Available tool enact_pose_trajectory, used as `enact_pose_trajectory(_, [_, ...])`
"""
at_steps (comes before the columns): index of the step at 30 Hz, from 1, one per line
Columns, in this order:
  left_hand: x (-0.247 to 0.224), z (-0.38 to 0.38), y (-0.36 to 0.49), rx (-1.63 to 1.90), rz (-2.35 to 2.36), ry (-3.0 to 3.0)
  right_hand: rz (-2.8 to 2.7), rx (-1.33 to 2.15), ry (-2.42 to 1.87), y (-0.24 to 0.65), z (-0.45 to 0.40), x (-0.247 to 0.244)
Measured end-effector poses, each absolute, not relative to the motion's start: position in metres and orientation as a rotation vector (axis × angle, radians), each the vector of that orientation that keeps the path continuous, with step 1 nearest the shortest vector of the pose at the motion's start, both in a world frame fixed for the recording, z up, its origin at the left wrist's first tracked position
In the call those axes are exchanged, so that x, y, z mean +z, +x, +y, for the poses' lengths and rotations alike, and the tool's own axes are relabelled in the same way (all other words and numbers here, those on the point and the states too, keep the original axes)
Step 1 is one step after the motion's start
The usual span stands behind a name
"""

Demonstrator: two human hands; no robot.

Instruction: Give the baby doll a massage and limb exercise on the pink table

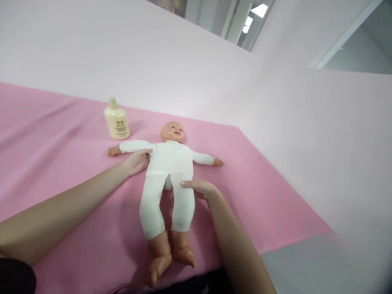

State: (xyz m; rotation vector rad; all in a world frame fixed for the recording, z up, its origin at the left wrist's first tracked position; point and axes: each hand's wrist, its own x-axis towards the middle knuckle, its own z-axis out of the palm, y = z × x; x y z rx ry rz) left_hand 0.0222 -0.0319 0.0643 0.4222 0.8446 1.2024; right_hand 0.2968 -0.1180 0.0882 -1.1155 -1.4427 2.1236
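Observation:
A baby doll (171, 159) with a white cloth body lies on its back on the pink cloth, head away from me, arms spread and bare feet toward me. My left hand (138, 161) is at the doll's side under its outstretched arm on the left, with the fingertips partly hidden behind the torso. My right hand (199, 188) grips the doll's upper leg on the right, the thumb on top and the other fingers mostly hidden beneath it.
A pale yellow pump bottle (118, 121) stands upright beyond the doll's arm on the left. The pink cloth (260, 196) covers the table. Behind it rises a white wall with windows (220, 20).

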Motion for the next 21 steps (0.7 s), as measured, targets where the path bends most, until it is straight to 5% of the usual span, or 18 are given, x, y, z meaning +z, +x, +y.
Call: enact_pose_trajectory(21, [0.064,-0.031,0.022,1.219,0.868,0.425,-1.713,1.764,-1.346,0.326,-0.103,0.094])
